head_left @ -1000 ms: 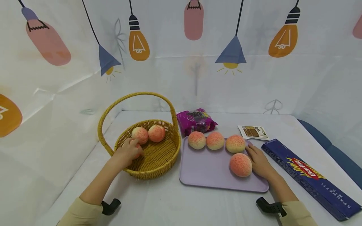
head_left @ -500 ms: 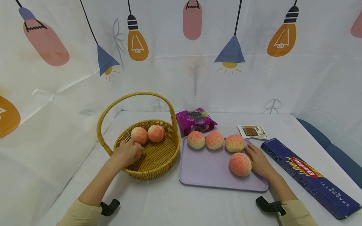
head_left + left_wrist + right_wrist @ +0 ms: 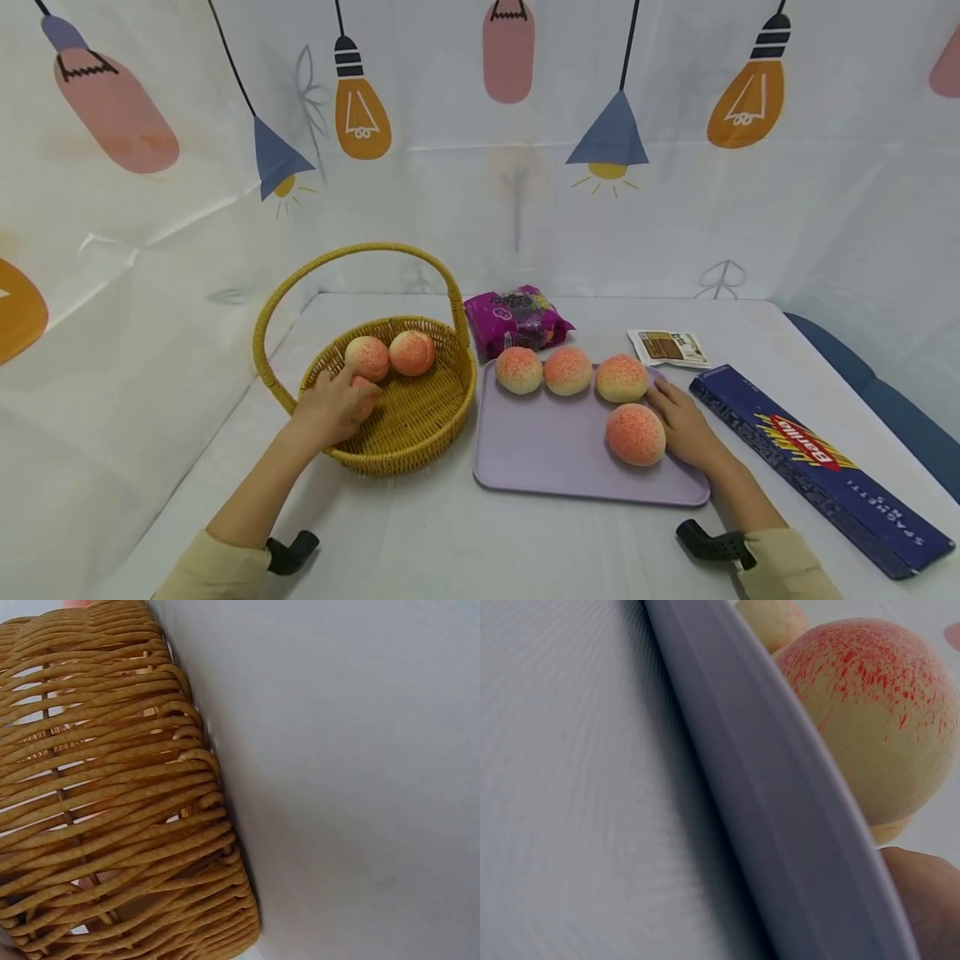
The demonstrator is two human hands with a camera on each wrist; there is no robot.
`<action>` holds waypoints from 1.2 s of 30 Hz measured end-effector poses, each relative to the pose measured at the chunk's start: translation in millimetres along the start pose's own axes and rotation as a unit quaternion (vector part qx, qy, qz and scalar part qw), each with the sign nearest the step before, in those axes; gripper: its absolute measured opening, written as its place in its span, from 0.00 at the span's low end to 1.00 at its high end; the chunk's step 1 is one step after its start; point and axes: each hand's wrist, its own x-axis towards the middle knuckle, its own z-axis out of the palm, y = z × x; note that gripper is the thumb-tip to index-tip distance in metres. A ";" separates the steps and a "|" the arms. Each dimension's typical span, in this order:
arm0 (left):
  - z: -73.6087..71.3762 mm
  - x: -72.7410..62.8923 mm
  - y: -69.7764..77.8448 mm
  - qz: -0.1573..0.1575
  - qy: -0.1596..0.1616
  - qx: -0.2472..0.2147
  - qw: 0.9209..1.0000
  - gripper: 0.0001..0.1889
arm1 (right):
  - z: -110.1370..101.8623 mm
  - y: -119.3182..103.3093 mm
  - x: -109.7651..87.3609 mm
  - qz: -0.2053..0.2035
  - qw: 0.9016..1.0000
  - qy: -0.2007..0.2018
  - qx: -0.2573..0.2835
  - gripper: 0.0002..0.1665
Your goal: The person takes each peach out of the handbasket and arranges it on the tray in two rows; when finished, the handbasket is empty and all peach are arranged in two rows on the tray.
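Note:
A yellow wicker basket point(image 3: 416, 421) with a tall handle stands at the left. Two peaches lie toward its back, one of them the pale-and-pink peach point(image 3: 412, 352). My left hand point(image 3: 326, 410) reaches over the near rim and grips a third peach point(image 3: 366, 397), partly hidden by the fingers. Only the basket's woven wall point(image 3: 112, 787) fills most of the left wrist view. On the lilac tray point(image 3: 540, 454) sit several peaches, the nearest peach point(image 3: 636, 434) close beside my right hand point(image 3: 686, 427). That hand rests at the tray's right edge, fingers extended.
Behind the tray lies a purple snack bag point(image 3: 517, 321). A small white packet point(image 3: 669, 348) lies at the back right. A long blue spaghetti box point(image 3: 821, 471) slants along the right side. A blue chair point(image 3: 892, 408) shows beyond the table edge.

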 end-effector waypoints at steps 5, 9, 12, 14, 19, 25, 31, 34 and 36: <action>-0.4 0.3 1.5 -0.011 0.001 -0.029 1.000 0.14 | -0.8 1.0 0.4 0.000 1.000 0.000 -0.001 0.26; -1.1 -1.0 1.4 -0.003 0.027 -0.040 0.999 0.17 | 0.6 1.0 0.9 -0.002 1.000 0.004 -0.004 0.25; -1.7 -1.0 1.0 0.018 0.062 -0.045 0.997 0.20 | 1.0 1.2 1.7 -0.005 1.000 0.008 -0.004 0.25; -2.3 -1.1 1.1 0.029 0.085 -0.048 0.995 0.21 | 0.5 0.9 1.9 -0.003 1.000 0.005 -0.005 0.25; -4.4 -1.4 2.8 0.082 0.140 -0.048 0.986 0.23 | 0.2 0.6 0.3 -0.005 1.000 0.002 -0.003 0.25; -8.7 3.7 13.0 0.135 0.217 -0.044 0.966 0.24 | 1.2 2.0 -1.1 -0.004 1.000 0.004 -0.002 0.25; -18.2 10.1 36.6 0.168 0.277 -0.064 0.944 0.27 | 1.4 1.8 -1.9 -0.004 1.000 0.005 -0.002 0.25; -22.8 14.6 48.8 0.190 0.300 -0.076 0.932 0.27 | 1.9 1.5 -1.3 -0.007 1.000 0.009 -0.005 0.25; -24.8 17.0 56.3 0.204 0.307 -0.085 0.926 0.27 | 2.1 0.9 -0.4 -0.009 1.000 0.009 -0.003 0.25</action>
